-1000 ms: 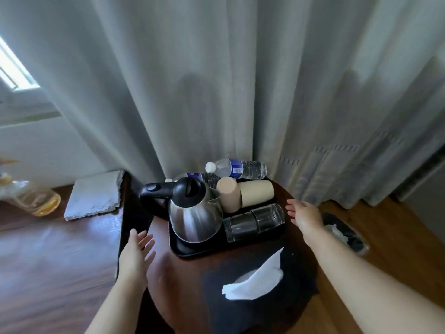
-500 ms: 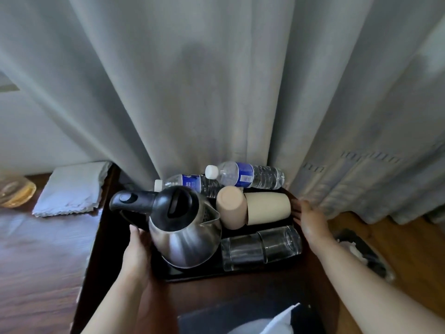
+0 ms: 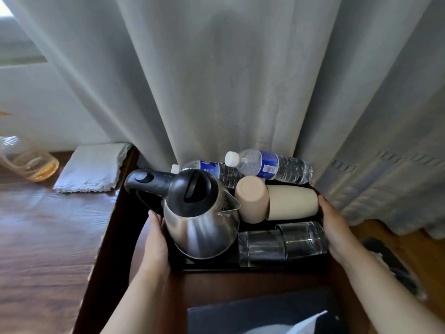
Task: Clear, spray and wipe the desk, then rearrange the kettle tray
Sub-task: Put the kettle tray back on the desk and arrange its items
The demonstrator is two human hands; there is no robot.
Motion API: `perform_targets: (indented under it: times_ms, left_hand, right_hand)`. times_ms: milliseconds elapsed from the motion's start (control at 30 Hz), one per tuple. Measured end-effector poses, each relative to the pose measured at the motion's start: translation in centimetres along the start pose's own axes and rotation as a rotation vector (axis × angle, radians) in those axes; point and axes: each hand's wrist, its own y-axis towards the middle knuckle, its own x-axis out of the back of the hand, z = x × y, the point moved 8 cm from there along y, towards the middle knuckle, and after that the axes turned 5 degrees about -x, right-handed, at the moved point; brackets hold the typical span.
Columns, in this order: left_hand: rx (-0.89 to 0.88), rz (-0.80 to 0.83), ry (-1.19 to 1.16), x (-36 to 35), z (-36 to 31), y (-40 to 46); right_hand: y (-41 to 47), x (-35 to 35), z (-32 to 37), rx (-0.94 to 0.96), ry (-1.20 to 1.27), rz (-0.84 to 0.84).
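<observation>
A black tray [image 3: 212,266] stands on the dark round table [image 3: 240,289]. It holds a steel kettle [image 3: 199,227] with a black lid, a pink cup [image 3: 251,201] and a cream cup [image 3: 292,201] lying on their sides, and two clear glasses [image 3: 261,248] [image 3: 303,238]. Two water bottles [image 3: 272,166] [image 3: 207,168] lie at the tray's back. My left hand [image 3: 156,239] lies along the tray's left side, fingers straight. My right hand [image 3: 337,232] lies along its right side, fingertips by the cream cup. Both thumbs are hidden.
A grey curtain [image 3: 228,92] hangs right behind the tray. A dark tissue box [image 3: 240,319] sits at the table's front. On the wooden desk to the left lie a folded white cloth [image 3: 91,168] and a clear bottle of yellow liquid [image 3: 31,162]. A lined bin [image 3: 395,268] stands on the floor at right.
Both hands have moved forward from the table's edges to the two sides of the tray. The camera has come closer to the tray.
</observation>
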Motion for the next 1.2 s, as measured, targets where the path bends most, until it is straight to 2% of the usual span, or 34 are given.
perform_targets:
  times_ms: [133, 467, 667, 933, 1100, 1200]
  left_hand:
    - [-0.005, 0.047, -0.005, -0.9, -0.4, -0.8]
    - [-0.033, 0.001, -0.022, -0.6, -1.3, -1.9]
    - [-0.057, -0.012, -0.045, 0.3, -1.7, -2.2]
    - [0.009, 0.069, -0.231, -2.1, -5.7, -8.9]
    - [-0.048, 0.036, -0.227, 1.2, -7.0, -9.7]
    - [-0.113, -0.067, -0.192, 4.7, -7.6, -10.2]
  right_hand:
    - [-0.6, -0.1, -0.3, -0.006, 0.076, 0.004]
    - [-0.8, -0.5, 0.4, 0.069, 0.123, 0.043]
    - [-1.2, -0.5, 1.2, 0.024, 0.124, 0.035]
    - [-4.1, -1.4, 3.6, 0.017, 0.092, 0.094]
    - [-6.8, -3.1, 5.6, 0.02, 0.05, 0.138]
    - [-7.9, -4.3, 6.8, 0.054, 0.032, 0.152]
